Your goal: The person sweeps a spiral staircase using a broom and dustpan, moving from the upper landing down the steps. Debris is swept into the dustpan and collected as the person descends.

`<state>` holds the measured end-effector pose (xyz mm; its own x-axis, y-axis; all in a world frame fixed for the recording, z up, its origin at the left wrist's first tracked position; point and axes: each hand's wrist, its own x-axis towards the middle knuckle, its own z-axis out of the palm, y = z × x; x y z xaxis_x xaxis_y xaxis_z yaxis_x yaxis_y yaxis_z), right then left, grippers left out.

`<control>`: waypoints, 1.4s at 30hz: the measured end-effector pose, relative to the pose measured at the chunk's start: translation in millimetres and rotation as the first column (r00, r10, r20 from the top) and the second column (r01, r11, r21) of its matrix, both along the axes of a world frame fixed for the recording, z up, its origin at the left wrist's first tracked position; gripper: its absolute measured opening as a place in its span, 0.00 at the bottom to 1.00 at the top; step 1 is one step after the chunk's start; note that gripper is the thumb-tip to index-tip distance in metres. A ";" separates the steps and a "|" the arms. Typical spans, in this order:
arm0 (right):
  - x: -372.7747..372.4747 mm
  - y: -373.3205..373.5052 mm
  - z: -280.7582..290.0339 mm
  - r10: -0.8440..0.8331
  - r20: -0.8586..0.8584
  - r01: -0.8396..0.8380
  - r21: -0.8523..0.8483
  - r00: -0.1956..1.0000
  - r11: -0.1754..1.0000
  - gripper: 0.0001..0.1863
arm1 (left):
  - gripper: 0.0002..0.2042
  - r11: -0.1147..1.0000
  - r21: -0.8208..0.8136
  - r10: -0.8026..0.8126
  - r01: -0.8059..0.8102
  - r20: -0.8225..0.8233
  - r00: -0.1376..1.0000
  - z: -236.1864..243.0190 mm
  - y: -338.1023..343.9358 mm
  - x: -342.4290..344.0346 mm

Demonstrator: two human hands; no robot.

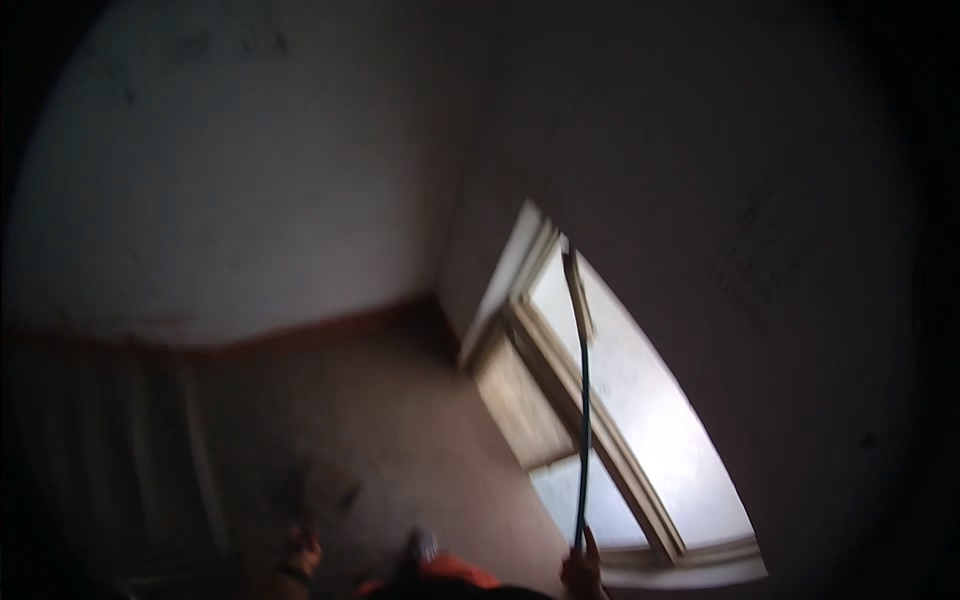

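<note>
At the lower right, my right hand [580, 572] is closed around the low end of a long, thin, dark green pole [585, 430]. It rises almost upright in front of the bright window [650, 400]. Near its top the pole looks darker, with a pale strip beside it; what sits at that end I cannot make out. My left hand [305, 550] hangs low over the dim floor at the lower left. Blur and shadow hide how its fingers lie.
Steps [150, 450] lie at the left, beside a brown floor [400, 420]. A pale wall [250, 180] with a reddish band along its foot stands ahead. The dark wall [780, 250] with the window is on the right. A shoe [426, 546] shows below.
</note>
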<state>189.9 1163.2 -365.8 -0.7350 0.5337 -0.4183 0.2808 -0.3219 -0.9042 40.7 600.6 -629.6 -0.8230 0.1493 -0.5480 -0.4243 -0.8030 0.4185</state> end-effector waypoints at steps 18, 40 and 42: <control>19.2 -14.7 -79.1 0.041 0.188 -0.054 0.065 0.981 0.996 0.25 | 0.10 -0.486 -0.591 -0.826 -0.644 0.069 0.559 38.5 71.6 -88.5; -37.9 -31.8 11.7 0.195 0.136 -0.202 0.036 0.971 0.979 0.15 | 0.07 0.302 -0.944 -0.816 -0.136 -0.329 0.474 238.4 185.2 -127.0; -30.8 -32.8 10.9 0.174 0.134 -0.179 0.025 0.976 0.984 0.14 | 0.07 0.371 -0.925 -0.802 -0.078 -0.362 0.475 248.0 193.4 -130.2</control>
<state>159.1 1130.4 -354.8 -0.7589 0.4173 -0.4999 0.4470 -0.2245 -0.8659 -89.5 794.0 -381.7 -0.8828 0.4596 0.0972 0.2280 0.2381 0.9441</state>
